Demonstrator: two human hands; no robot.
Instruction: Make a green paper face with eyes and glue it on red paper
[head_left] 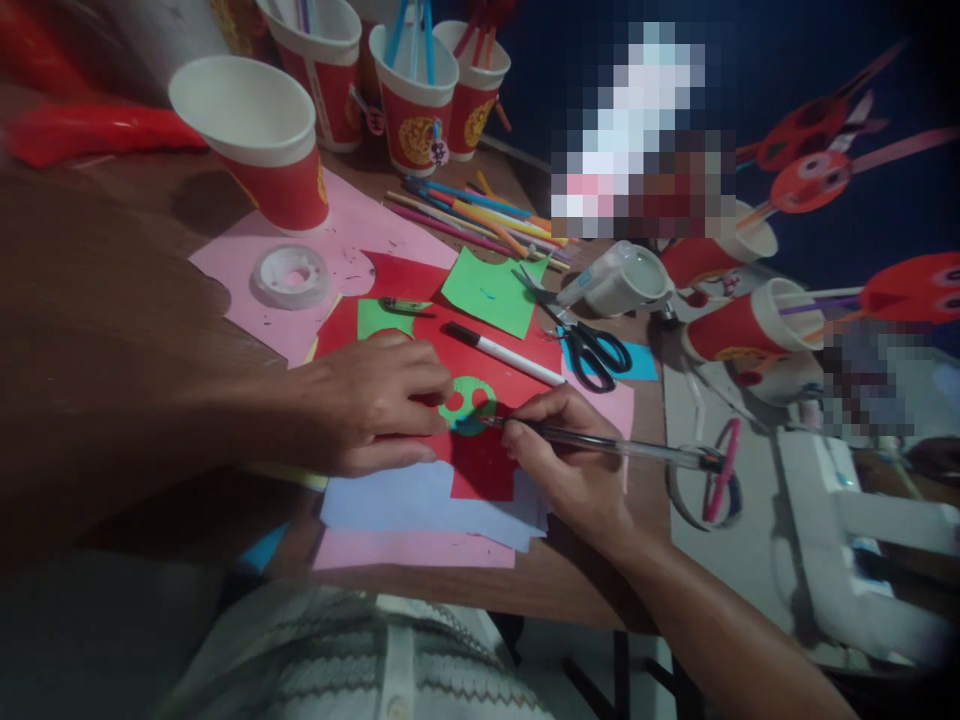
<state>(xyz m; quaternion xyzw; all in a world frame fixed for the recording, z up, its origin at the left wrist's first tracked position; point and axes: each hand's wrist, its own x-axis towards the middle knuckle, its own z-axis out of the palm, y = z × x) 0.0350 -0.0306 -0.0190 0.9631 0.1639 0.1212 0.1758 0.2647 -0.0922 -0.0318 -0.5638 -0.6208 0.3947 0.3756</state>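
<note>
My left hand (375,405) lies with fingers curled and pressed on a round green paper cut-out (469,403) with two holes, holding it down on a red paper sheet (480,460). My right hand (566,455) grips a clear ballpoint pen (600,441), its tip touching the lower edge of the green cut-out. A white marker (510,355) lies on the red sheet just behind the cut-out. Light blue and pink sheets sit under the red one.
Black-handled scissors (592,350), a tape roll (291,275), a green paper piece (491,290), loose coloured straws (480,215) and several red paper cups (262,135) stand behind. A white lidded container (630,280) and red paper crafts (814,165) are at right. The table edge (667,480) runs at right.
</note>
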